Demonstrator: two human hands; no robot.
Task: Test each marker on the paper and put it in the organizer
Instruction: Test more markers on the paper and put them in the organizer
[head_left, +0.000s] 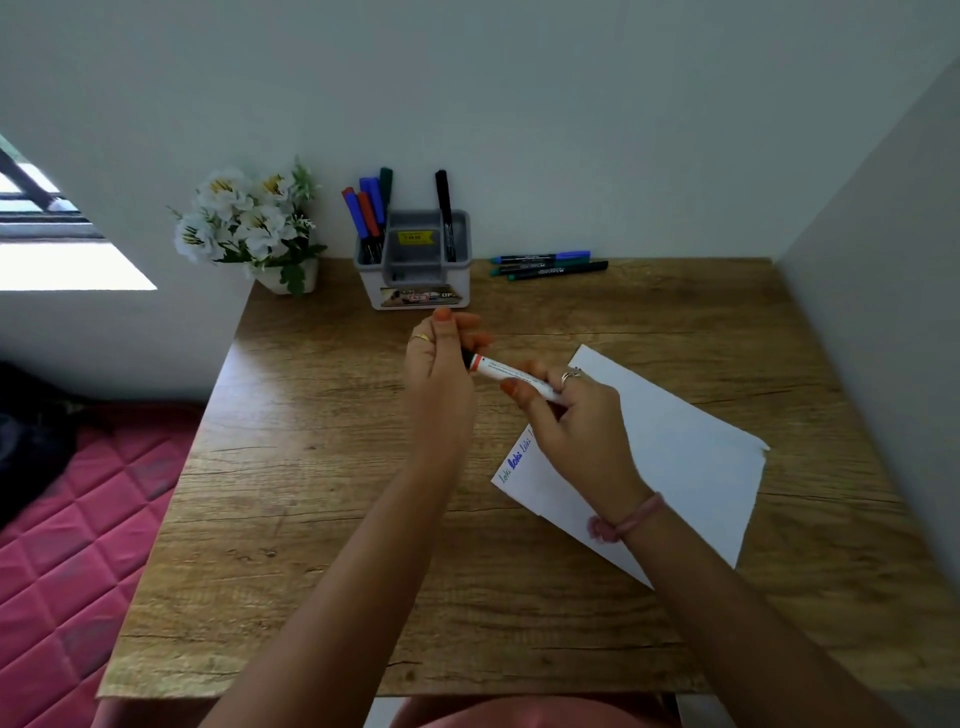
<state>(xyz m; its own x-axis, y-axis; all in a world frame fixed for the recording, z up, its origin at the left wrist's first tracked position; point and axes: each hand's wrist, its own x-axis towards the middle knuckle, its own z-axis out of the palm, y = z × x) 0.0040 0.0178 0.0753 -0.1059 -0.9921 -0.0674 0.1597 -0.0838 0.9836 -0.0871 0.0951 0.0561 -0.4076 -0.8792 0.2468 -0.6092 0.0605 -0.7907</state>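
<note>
I hold a white marker (506, 373) with an orange band level above the wooden table (322, 467). My right hand (566, 415) grips its barrel. My left hand (441, 364) is closed around its dark cap end. Under my right hand lies a white paper (675, 452) with blue scribbles at its left corner. The grey-and-white organizer (415, 265) stands at the back against the wall. It holds several markers (369, 213) in its left slot and one black marker (445, 218) in its right slot. Three more markers (550, 264) lie to its right.
A white pot of artificial white flowers (249, 223) stands left of the organizer. Walls close the table at the back and on the right. A red quilted mattress (78, 519) lies below the table's left edge.
</note>
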